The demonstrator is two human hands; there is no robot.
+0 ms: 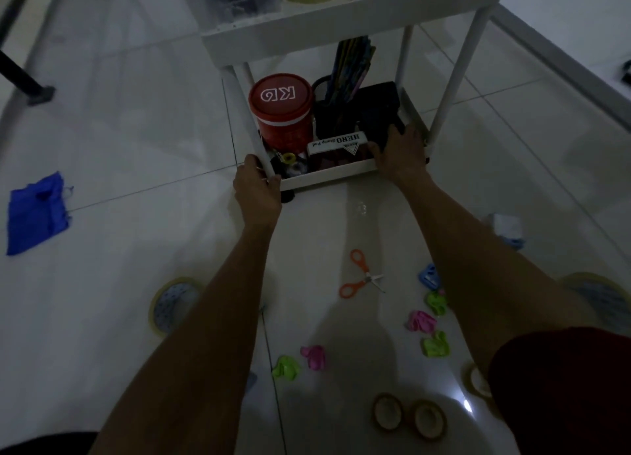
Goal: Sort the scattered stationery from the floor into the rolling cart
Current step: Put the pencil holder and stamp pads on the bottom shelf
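Note:
The white rolling cart (327, 176) stands ahead on the tiled floor. Its bottom shelf holds a red tub (281, 111), a black pen cup (336, 104), a white stamp pad box (338, 143) and a dark object (379, 109). My left hand (257, 185) grips the cart's front left leg at the shelf corner. My right hand (399, 154) rests inside the shelf against the dark object; whether it holds anything is unclear. On the floor lie orange scissors (360, 277), green and pink clips (425, 321), a blue clip (429, 276) and tape rolls (408, 417).
A blue cloth (36, 212) lies far left. A large tape roll (170, 304) sits left of my left arm, another (601, 297) at the right. A pale small object (507, 227) is on the floor right. A black furniture leg (24, 79) stands upper left.

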